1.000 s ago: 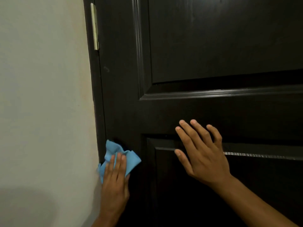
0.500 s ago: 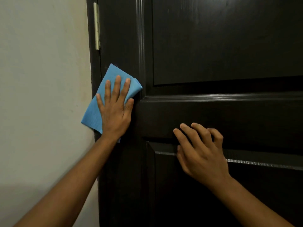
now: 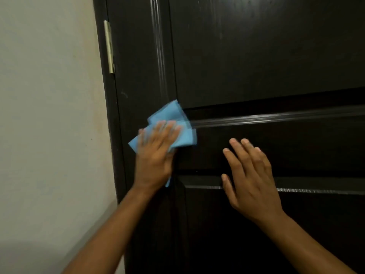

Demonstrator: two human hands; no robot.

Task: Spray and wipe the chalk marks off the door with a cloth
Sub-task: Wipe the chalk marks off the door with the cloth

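Note:
A dark brown panelled door fills most of the view. My left hand presses a blue cloth flat against the door's left stile, beside the lower corner of the upper panel; the fingers are blurred with motion. My right hand lies flat on the middle rail with fingers straight and spread. A faint pale smudge shows on the stile above the cloth. No spray bottle is in view.
A cream wall stands to the left of the dark door frame. A brass hinge sits on the frame's upper part.
My left hand swept the cloth up from low on the stile, then down and to the right towards the panel corner. My right hand's fingers curled, then straightened flat again.

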